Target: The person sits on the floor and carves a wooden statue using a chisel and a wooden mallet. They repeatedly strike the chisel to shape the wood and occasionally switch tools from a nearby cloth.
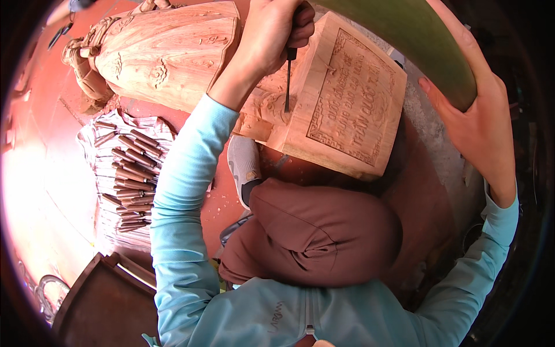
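My left hand [270, 37] is closed round the dark handle of a thin carving chisel [288, 87]. Its blade points down, the tip at or just over the wood beside the base block of a carved wooden statue [167, 55]. The statue lies on its side, and the block [352, 98] bears a framed panel of carved lettering. At the upper right, my right hand [483, 118] is raised, thumb and fingers gripping the edge of a curved green brim [416, 40]. That brim hides part of the view beyond the block.
Several wood-handled carving tools [136, 168] lie on a striped cloth [89, 144] to the left. A dark wooden piece of furniture [110, 306] stands at the lower left. My bent leg [324, 231] and grey shoe [244, 159] are close to the block, on a red floor [222, 202] with wood chips.
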A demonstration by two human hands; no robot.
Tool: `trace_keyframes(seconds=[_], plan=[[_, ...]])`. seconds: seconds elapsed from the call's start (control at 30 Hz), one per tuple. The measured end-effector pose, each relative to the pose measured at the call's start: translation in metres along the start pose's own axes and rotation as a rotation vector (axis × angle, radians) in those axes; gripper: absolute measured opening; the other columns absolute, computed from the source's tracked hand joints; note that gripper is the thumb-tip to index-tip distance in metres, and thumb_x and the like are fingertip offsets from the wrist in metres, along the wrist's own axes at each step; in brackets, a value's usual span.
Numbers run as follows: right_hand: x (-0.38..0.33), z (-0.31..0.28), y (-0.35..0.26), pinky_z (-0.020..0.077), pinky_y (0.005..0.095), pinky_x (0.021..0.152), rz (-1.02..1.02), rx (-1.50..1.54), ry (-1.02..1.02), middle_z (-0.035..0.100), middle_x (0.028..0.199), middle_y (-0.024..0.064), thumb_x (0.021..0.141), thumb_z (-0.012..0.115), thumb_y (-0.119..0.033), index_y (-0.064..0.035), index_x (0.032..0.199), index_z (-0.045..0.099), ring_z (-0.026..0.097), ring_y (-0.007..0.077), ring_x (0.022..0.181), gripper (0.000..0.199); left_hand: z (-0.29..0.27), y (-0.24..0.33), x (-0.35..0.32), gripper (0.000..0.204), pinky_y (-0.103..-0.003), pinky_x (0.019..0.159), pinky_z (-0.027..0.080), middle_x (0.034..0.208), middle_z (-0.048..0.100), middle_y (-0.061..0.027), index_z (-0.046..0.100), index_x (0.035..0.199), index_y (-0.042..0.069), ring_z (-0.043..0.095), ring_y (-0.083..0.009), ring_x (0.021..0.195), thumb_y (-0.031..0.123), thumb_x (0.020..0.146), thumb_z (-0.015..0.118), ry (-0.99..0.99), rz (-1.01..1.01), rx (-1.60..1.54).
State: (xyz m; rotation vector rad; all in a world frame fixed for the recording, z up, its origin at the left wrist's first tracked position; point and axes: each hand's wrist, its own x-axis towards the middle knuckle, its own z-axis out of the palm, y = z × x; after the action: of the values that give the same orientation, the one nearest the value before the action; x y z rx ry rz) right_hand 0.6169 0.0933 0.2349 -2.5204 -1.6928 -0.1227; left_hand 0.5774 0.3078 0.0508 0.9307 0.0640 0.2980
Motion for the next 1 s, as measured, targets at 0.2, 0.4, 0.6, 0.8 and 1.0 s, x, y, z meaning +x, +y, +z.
trace_keyframes(seconds=[0.2, 0.4, 0.6, 0.8, 1.0], plan=[[-0.029, 0.015, 0.036, 0.0437, 0.0273, 0.092, 0.197, 0.144, 0.061, 0.049, 0.134, 0.0065, 0.081, 0.061, 0.005, -0.0074, 0.138, 0.040, 0.052, 0.0135, 0.113, 0.062, 0.023, 0.011, 0.016, 0.022, -0.023, 0.038, 0.020, 0.054, 0.034, 0.0039, 0.044, 0.077, 0.013, 0.028, -0.0065, 0.041, 0.026, 0.095, 0.044, -0.091, -0.128, 0.005], [-0.045, 0.021, 0.058, 0.0446, 0.0257, 0.088, 0.320, 0.264, 0.051, 0.051, 0.129, 0.0038, 0.082, 0.062, 0.004, -0.0075, 0.139, 0.039, 0.053, 0.0107, 0.103, 0.063, 0.034, 0.015, 0.024, 0.006, -0.022, 0.037, 0.020, 0.055, 0.033, 0.0042, 0.048, 0.091, 0.014, 0.026, -0.0059, 0.040, 0.019, 0.093, 0.048, -0.070, -0.173, -0.023], [-0.044, 0.025, 0.064, 0.0445, 0.0245, 0.085, 0.299, 0.294, 0.057, 0.052, 0.126, 0.0035, 0.082, 0.062, 0.004, -0.0078, 0.139, 0.038, 0.053, 0.0094, 0.096, 0.063, 0.036, 0.015, 0.025, 0.015, -0.022, 0.036, 0.019, 0.055, 0.033, 0.0035, 0.053, 0.103, 0.010, 0.026, -0.0064, 0.039, 0.019, 0.093, 0.048, -0.096, -0.177, 0.007], [-0.040, 0.027, 0.070, 0.0438, 0.0237, 0.082, 0.305, 0.254, 0.016, 0.053, 0.121, 0.0028, 0.082, 0.063, 0.002, -0.0069, 0.139, 0.038, 0.051, 0.0090, 0.090, 0.063, 0.037, 0.016, 0.025, 0.020, -0.022, 0.037, 0.019, 0.055, 0.033, 0.0033, 0.054, 0.108, 0.008, 0.024, -0.0064, 0.040, 0.020, 0.094, 0.048, -0.079, -0.189, 0.034], [-0.030, 0.032, 0.088, 0.0440, 0.0223, 0.078, 0.229, 0.181, 0.062, 0.055, 0.113, 0.0023, 0.082, 0.064, -0.001, -0.0073, 0.139, 0.039, 0.050, 0.0093, 0.083, 0.063, 0.034, 0.011, 0.029, 0.021, -0.022, 0.038, 0.020, 0.056, 0.032, 0.0042, 0.053, 0.110, 0.008, 0.025, -0.0061, 0.042, 0.020, 0.094, 0.047, -0.085, -0.194, 0.032]])
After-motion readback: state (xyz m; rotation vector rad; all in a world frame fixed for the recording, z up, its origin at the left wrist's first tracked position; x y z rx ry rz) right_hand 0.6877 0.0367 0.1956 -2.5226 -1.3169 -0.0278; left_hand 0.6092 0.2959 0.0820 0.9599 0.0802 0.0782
